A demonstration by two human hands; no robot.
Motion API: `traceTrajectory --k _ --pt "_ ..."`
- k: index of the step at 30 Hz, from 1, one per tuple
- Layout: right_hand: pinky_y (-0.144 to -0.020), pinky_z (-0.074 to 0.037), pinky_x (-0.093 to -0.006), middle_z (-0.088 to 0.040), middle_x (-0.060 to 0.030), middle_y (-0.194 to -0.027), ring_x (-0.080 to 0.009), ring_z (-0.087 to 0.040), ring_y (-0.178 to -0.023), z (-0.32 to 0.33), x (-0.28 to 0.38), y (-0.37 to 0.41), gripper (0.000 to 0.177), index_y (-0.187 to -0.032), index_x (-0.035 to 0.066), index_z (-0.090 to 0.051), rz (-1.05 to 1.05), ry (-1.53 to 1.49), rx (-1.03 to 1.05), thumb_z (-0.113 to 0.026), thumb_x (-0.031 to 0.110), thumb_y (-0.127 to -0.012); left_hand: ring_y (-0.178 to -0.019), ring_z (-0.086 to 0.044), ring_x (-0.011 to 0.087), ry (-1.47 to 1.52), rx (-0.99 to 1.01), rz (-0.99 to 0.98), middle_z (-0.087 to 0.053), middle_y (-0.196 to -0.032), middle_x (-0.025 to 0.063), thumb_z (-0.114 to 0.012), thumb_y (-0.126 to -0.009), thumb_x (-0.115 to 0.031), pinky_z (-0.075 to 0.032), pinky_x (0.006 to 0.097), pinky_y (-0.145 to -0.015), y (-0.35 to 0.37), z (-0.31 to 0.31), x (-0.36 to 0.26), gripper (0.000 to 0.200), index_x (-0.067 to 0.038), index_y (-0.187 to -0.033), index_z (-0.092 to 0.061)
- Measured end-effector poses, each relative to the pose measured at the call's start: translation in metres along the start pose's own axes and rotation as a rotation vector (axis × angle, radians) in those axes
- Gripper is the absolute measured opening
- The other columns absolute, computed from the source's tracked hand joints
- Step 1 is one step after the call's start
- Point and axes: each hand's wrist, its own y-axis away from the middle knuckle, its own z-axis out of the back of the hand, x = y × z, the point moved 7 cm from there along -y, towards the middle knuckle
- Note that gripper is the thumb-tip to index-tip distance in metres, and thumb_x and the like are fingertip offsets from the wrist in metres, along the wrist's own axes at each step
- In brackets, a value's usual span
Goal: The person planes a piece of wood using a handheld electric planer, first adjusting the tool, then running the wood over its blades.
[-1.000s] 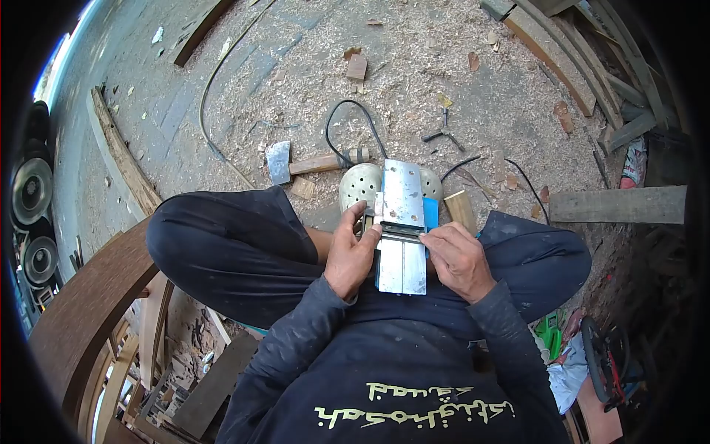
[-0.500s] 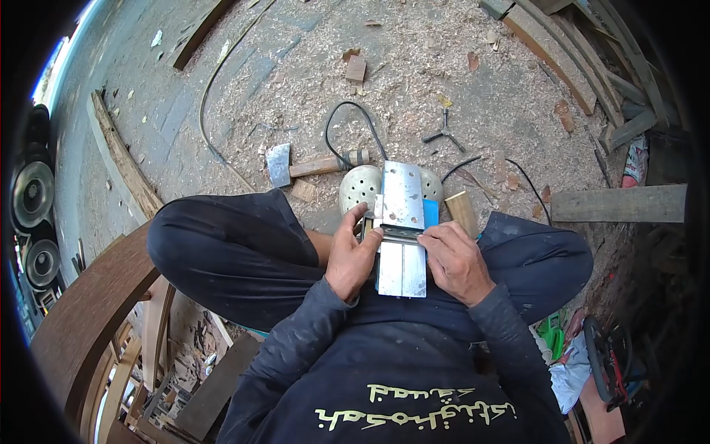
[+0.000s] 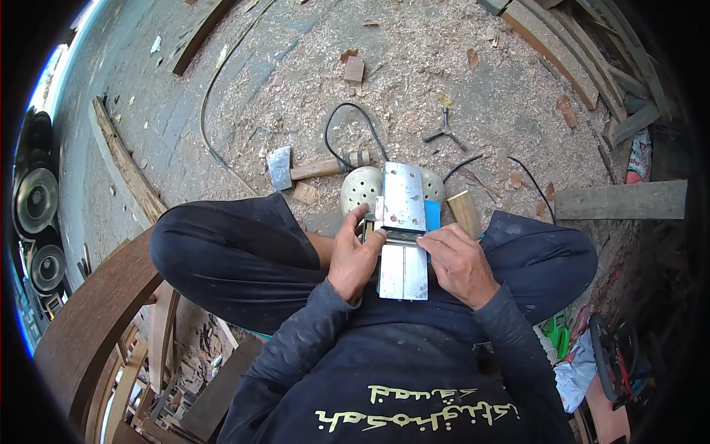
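An electric planer (image 3: 404, 272) with a blue body lies upside down in my lap, its two shiny metal sole plates facing up. Between the plates runs a slot with a narrow metal cutter part (image 3: 401, 237) across it. My left hand (image 3: 353, 255) is closed round the planer's left side, its thumb at the slot's left end. At the opposite end, the fingers of my right hand (image 3: 464, 263) are pinched together against the cutter part. Whether they also hold a small loose piece is hidden.
A hatchet (image 3: 318, 167) lies on the shaving-covered ground past my feet, near a three-armed wrench (image 3: 444, 135). A black cord (image 3: 355, 104) loops beside it. Curved timber (image 3: 96, 311) stands at left, a plank (image 3: 620, 201) at right, and stacked wood (image 3: 555, 55) at upper right.
The view has shifted very slightly. Both hands stay at the planer's slot with hardly any visible movement.
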Motion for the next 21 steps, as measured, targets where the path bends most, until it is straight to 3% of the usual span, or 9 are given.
traceTrajectory --k 21 --pt "-0.095 -0.060 -0.0418 -0.075 -0.0138 -0.109 -0.0313 -0.070 -0.109 0.001 -0.001 -0.006 0.024 -0.110 -0.003 -0.078 -0.071 0.021 0.022 -0.068 -0.004 -0.088 -0.118 -0.066 0.0189 -0.073 -0.003 -0.014 -0.064 -0.140 0.0216 -0.066 -0.104 0.001 -0.056 0.0297 -0.099 -0.004 0.001 0.000 0.067 0.012 -0.163 -0.037"
